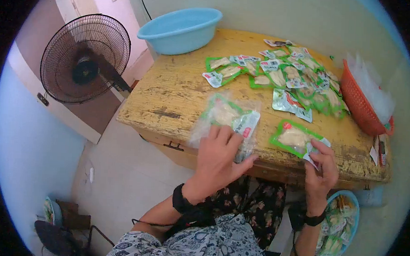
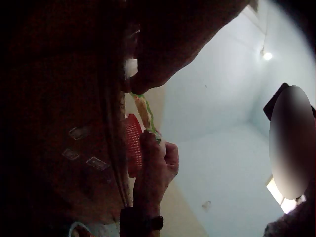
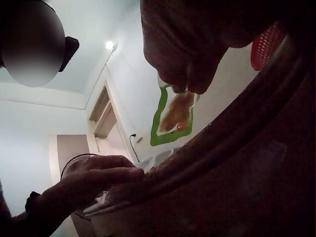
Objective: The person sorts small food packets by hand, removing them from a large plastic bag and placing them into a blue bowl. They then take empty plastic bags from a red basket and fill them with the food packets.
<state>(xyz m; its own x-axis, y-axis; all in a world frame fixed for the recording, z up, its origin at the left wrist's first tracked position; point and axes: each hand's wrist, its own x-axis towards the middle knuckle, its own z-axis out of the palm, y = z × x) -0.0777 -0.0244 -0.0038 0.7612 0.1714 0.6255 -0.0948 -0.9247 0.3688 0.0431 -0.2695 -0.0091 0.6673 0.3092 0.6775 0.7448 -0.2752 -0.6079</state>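
Observation:
My left hand (image 1: 220, 151) lies with spread fingers on a clear plastic bag (image 1: 200, 130) near the table's front edge; a green-edged packet (image 1: 226, 114) shows within or under the plastic, I cannot tell which. To its right, my right hand (image 1: 322, 169) pinches the white end of another green-edged packet (image 1: 294, 137) holding pale food. In the right wrist view that packet (image 3: 175, 113) hangs from the fingers of the right hand (image 3: 190, 54). The left wrist view shows the right hand (image 2: 153, 170) gripping the packet's end.
Many similar packets (image 1: 303, 77) are heaped at the back right, beside a red basket (image 1: 363, 107) with clear bags. A blue basin (image 1: 181, 33) stands at the back left of the yellow table (image 1: 161, 89). A fan (image 1: 85, 61) stands left; a blue tub (image 1: 357, 221) of packets sits below right.

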